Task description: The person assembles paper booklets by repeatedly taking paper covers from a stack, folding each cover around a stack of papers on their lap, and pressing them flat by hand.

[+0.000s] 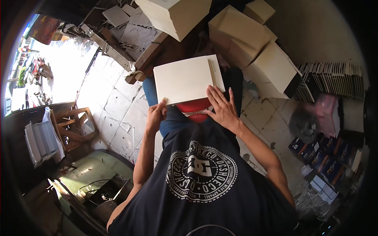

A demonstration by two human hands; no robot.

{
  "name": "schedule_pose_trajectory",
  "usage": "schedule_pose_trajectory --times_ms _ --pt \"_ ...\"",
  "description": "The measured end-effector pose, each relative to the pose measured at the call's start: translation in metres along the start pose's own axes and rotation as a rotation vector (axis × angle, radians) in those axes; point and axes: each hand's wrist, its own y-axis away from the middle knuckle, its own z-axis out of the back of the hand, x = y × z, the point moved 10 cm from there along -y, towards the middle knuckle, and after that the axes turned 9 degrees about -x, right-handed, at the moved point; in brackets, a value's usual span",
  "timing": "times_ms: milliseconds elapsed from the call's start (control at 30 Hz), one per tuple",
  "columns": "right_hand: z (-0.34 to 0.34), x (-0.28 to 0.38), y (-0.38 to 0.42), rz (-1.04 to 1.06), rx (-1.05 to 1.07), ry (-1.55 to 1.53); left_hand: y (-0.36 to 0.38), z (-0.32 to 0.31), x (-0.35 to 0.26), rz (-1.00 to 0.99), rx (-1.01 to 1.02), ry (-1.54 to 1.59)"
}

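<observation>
A cream-coloured stack of sheets or boards [183, 80] lies over my lap, its right part stepped where a lower layer sticks out. At its lower left corner my left hand [157, 114] is closed, the thumb on top and the fingers curled under the edge. My right hand [222, 104] has its fingers stretched out, the fingertips resting on the lower right part of the stack. Below the stack, between my legs, a red seat [195, 106] shows.
Large cream paper stacks [271, 70] stand ahead and right, beside a row of upright dark-edged boards [334, 80]. A wooden tray of scraps [134, 35] is ahead left. Green machinery [94, 173] stands at left, blue boxes [330, 165] at right.
</observation>
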Motion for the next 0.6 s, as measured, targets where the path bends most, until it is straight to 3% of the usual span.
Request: schedule_pose_trajectory --times_ms 100,200,267,300,400,500,600 --pt "0.021 0.012 -0.033 -0.079 0.050 -0.033 0.022 0.001 -0.033 -0.096 -0.063 -0.079" --pt "0.051 0.059 -0.073 0.149 -0.226 -0.158 0.058 -0.013 -0.071 -0.243 -0.042 -0.132" --pt "0.042 0.061 -0.088 0.229 -0.246 -0.355 0.083 -0.033 -0.099 -0.348 0.106 0.070" --pt "0.060 0.052 -0.094 0.222 -0.309 -0.381 0.097 -0.038 -0.114 -0.458 0.180 0.108" --pt "0.152 0.018 -0.106 0.150 -0.439 -0.419 0.099 -0.019 -0.128 -0.578 0.107 0.001" --pt "0.212 -0.051 -0.113 -0.087 -0.481 -0.366 0.076 0.011 -0.115 -0.514 -0.026 -0.062" --pt "0.252 -0.108 -0.126 -0.141 -0.740 -0.038 0.067 0.024 -0.113 -0.499 -0.125 -0.107"
